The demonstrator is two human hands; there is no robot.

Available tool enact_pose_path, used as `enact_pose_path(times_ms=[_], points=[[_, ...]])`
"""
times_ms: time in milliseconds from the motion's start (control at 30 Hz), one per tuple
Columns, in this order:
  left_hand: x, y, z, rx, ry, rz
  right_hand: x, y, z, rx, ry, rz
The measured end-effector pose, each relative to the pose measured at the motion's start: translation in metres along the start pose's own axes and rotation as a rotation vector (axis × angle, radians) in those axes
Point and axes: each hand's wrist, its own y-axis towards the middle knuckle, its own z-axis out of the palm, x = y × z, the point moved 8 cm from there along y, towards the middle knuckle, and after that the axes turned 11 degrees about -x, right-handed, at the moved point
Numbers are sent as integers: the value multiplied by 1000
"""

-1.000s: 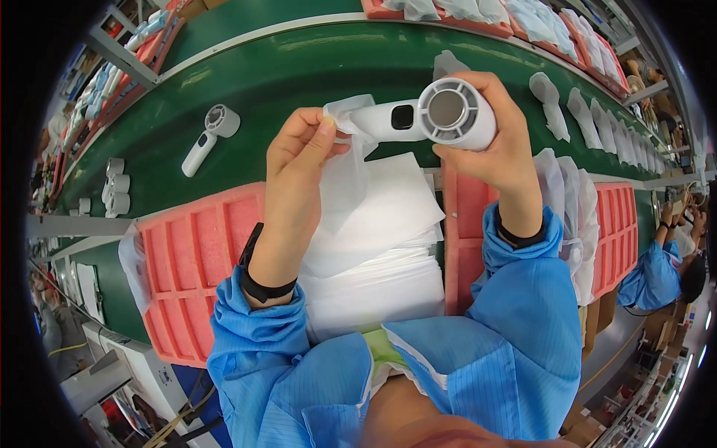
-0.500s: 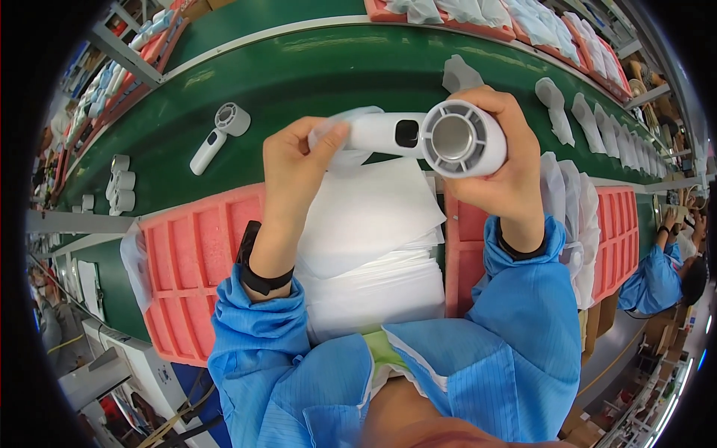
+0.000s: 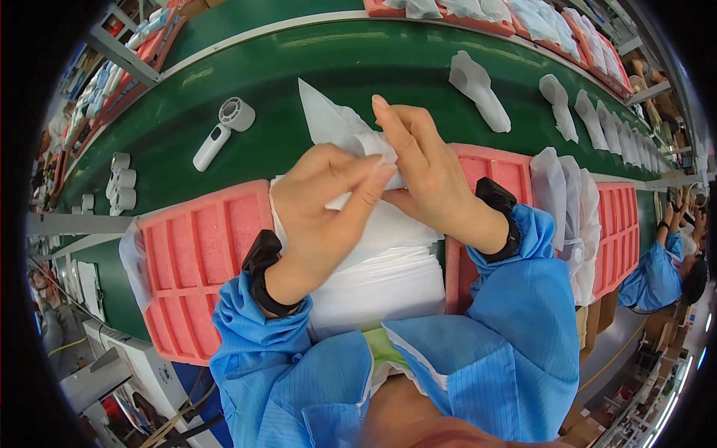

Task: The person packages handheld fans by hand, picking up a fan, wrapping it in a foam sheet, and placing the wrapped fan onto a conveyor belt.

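My left hand [image 3: 332, 198] pinches a crumpled white bag [image 3: 328, 118] between thumb and fingers; whether my half-curled right hand [image 3: 429, 168] grips it, I cannot tell. Pulling unevenly could tear it, beyond the near white stack [image 3: 377, 291].

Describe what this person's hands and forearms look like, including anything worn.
Left hand and right hand are both ungloved. Each wrist carries a black band with a raised dark block. Loose blue, finely striped fabric sleeves bunch behind the bands.

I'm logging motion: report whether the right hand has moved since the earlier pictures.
Yes; relative to the nearby pink tray, the right hand has moved left.
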Motion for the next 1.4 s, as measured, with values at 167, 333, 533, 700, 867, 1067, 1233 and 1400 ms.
enact_pose_path(times_ms=[167,333,533,700,867,1067,1233,1400], points=[[-22,-21,25,-25,237,261,-20,5,-10,-62,-53,-32],[4,-6,26,27,183,14,-46,0,-9,-143,98,294],[28,21,0,30,57,126,-12,-6,-2,-73,621,346],[25,24,-4,214,-590,4,-11,3,-7,-60,140,1],[31,22,-27,-147,-409,-140,-31,-2,-3,24,-28,97],[9,11,-29,-238,23,202,-16,-1,-7,-104,-257,74],[11,11,-40,-406,-102,142,-13,1,-14,-175,-356,14],[-2,6,-25,-259,166,311,-5,-2,-4,-168,-334,-10]])
